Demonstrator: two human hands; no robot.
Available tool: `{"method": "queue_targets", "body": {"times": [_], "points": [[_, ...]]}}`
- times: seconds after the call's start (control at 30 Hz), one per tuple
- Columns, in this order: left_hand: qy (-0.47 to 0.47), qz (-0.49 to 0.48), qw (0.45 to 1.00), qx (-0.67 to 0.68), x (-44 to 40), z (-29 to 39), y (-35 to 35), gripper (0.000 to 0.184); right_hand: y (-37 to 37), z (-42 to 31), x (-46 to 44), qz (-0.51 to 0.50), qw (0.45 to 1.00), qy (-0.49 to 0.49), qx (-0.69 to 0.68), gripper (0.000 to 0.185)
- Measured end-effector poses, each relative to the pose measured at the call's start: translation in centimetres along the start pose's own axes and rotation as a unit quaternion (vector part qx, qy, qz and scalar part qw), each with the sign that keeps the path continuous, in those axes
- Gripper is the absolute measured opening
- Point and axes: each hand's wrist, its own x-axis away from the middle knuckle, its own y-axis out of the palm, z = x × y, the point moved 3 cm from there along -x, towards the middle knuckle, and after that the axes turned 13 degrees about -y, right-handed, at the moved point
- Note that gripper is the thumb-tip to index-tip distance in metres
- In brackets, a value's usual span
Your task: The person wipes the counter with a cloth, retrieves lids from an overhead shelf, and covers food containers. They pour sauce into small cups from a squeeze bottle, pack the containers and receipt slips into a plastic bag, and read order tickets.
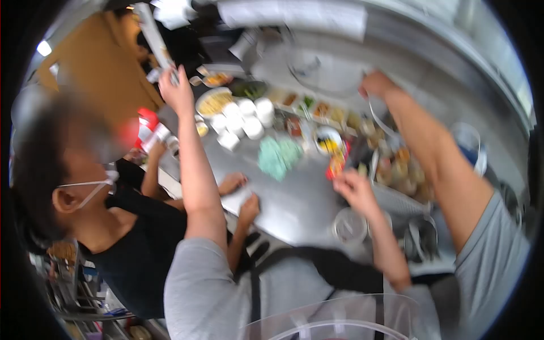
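Note:
High at the left, my left hand (177,90) is closed around the lower end of a long pale strip (152,35); blur hides what it is made of. Low over the steel counter, my right hand (357,190) pinches a small red-and-yellow packet (336,164). Just beyond that packet stands a white bowl (328,137) with yellow and dark pieces in it. A crumpled green cloth (279,157) lies on the counter to the left of the packet. Nearer my body is a round clear container (349,225).
White cups (242,118) cluster by a plate of yellow food (213,103). Ingredient trays (314,109) line the back, and a filled basket (402,199) stands right. A co-worker's arm (433,144) reaches across from the right. Another person (136,243) stands left, hands (248,209) at the counter.

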Motion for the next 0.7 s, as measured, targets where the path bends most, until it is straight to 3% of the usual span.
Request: {"method": "queue_targets", "body": {"times": [0.03,0.07,0.17,0.27,0.37,0.43,0.47,0.53,0.6,0.67,0.7], "points": [[0.030,-0.016,0.999,0.030,1.0,3.5,0.7,0.020,-0.3,0.0,0.1,0.007,1.000,0.022,-0.021,0.019],[0.043,-0.045,0.996,0.069,2.1,6.5,1.0,0.019,-1.1,-0.1,0.0,0.015,1.000,-0.015,0.012,0.018],[0.049,-0.112,0.984,0.133,4.8,10.8,2.3,0.020,-3.1,0.1,0.1,0.055,0.998,-0.004,0.027,0.014],[-0.042,-0.245,0.939,0.237,9.1,15.3,1.5,0.021,-4.8,-0.2,0.9,0.061,0.997,0.037,0.030,0.015],[-0.032,-0.415,0.899,0.140,14.5,17.4,1.6,0.015,-5.9,0.1,2.6,0.069,0.993,0.079,0.049,0.015],[-0.005,-0.572,0.814,0.101,20.3,17.4,2.1,0.014,-6.9,0.3,3.9,0.064,0.989,0.091,0.097,0.015],[-0.035,-0.686,0.725,0.052,23.8,17.0,2.3,0.015,-7.4,0.6,4.8,0.068,0.987,0.097,0.106,0.014],[0.030,-0.800,0.599,0.008,31.3,16.2,1.6,0.014,-8.4,2.6,7.1,0.057,0.978,0.133,0.151,0.015],[0.058,-0.871,0.487,-0.038,38.3,15.1,0.3,0.019,-9.0,5.2,9.8,0.016,0.957,0.156,0.243,0.016],[0.103,-0.878,0.466,-0.019,42.8,14.7,-1.4,0.038,-9.2,8.4,13.0,-0.014,0.936,0.202,0.290,0.017],[-0.001,-0.909,0.416,-0.014,43.7,14.7,-2.0,0.049,-8.9,9.7,14.3,-0.048,0.909,0.247,0.333,0.019]]}}
